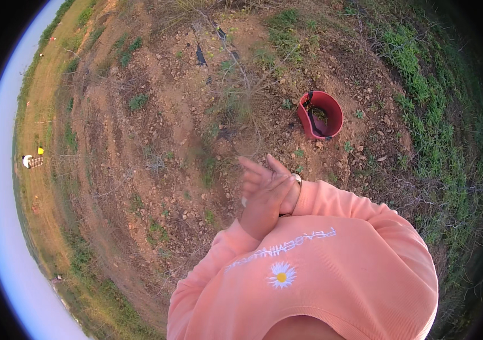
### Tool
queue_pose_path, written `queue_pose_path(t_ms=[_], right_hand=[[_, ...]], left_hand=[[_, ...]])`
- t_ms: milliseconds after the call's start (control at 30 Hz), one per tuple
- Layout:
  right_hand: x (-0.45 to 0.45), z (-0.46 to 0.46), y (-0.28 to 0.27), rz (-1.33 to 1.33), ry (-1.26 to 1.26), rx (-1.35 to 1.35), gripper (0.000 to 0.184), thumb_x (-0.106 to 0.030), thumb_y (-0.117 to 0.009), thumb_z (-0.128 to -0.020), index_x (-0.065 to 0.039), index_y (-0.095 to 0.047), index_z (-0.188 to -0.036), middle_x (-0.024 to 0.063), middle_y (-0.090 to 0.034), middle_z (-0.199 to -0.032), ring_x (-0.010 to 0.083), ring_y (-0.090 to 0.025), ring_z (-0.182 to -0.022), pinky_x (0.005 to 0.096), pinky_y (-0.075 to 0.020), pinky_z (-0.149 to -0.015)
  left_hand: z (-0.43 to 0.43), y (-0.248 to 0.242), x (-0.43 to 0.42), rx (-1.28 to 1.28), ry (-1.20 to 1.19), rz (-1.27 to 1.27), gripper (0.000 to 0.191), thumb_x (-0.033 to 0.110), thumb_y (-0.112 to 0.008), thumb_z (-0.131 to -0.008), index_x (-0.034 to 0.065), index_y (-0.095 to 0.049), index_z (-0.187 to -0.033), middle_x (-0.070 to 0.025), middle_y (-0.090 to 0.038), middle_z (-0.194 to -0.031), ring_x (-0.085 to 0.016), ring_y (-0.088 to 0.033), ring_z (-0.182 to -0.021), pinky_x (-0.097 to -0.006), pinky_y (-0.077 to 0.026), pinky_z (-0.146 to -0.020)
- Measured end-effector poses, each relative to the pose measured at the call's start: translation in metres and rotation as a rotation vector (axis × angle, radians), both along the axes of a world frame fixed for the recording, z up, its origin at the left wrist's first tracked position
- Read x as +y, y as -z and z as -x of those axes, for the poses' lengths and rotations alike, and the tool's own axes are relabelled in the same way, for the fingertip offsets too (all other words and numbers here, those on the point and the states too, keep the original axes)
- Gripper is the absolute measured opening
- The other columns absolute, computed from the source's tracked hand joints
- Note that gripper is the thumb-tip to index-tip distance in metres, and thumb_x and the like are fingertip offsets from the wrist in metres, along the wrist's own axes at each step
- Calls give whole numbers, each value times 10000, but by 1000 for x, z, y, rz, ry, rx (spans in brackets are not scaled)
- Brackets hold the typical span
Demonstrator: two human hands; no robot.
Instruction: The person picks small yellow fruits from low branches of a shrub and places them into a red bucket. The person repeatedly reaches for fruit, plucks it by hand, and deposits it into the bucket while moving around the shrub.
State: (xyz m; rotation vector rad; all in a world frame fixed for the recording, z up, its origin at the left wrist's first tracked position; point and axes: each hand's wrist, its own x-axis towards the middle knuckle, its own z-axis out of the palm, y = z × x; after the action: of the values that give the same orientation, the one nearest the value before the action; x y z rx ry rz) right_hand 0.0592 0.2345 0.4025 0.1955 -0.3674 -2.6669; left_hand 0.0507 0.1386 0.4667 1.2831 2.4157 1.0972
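My left hand (265, 209) lies across my right hand near its wrist, fingers straight and touching it. Beneath it, my right hand (255, 175) points left with its fingers spread and blurred by motion; no object shows in either hand. A watch or band (297, 178) circles the right wrist. Part of the palms is hidden where the hands overlap. Beyond them, to the upper right, a red bucket (334, 111) stands on the soil with a black strap inside. Small yellowish-green round fruits (320, 114) lie in its bottom. Thin, nearly leafless branches (245, 80) spread ahead of my hands.
Stony reddish soil (173, 110) carries scattered weeds and dry twigs. Torn black plastic strips (200, 55) lie farther ahead. Dense green plants (415, 72) line the right side. Far off at left, a person (31, 161) is near a yellow object (40, 151).
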Motion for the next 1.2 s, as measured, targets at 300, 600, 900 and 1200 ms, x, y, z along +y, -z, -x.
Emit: queue_pose_path(t_ms=[300,600,900,1200], right_hand=[[-88,9,-21,-83,-85,65,630,-541,-347,-895,-122,-303,-1363,83,-596,-1065,233,-568,-950,385,-418,-883],[-161,17,-17,-87,-158,48,618,-533,-337,-902,-124,-306,-1364,67,-597,-1058,237,-565,-965,399,-415,-881],[-181,40,-15,-246,-120,-98,599,-520,-329,-908,-111,-341,-1346,63,-606,-1054,253,-551,-1020,416,-423,-884],[-132,80,-27,-649,146,-140,496,-379,-391,-932,-104,-343,-1342,3,-584,-825,171,-547,-807,344,-461,-773]], left_hand=[[2,-7,-100,49,-58,-99,335,-78,-449,-786,-5,-565,-1092,-195,-572,-1118,-302,-544,-1080,-349,-430,-914],[2,8,-180,87,-116,-223,292,-52,-549,-775,10,-585,-1058,-168,-605,-1064,-285,-567,-1052,-338,-466,-868],[10,26,-225,-242,-57,-266,342,-4,-570,-788,21,-546,-1129,-159,-586,-1104,-275,-538,-1092,-337,-453,-876],[-15,66,-357,-709,-774,-175,257,120,-520,-878,43,-573,-1117,-94,-648,-855,-157,-612,-685,-271,-477,-634]])
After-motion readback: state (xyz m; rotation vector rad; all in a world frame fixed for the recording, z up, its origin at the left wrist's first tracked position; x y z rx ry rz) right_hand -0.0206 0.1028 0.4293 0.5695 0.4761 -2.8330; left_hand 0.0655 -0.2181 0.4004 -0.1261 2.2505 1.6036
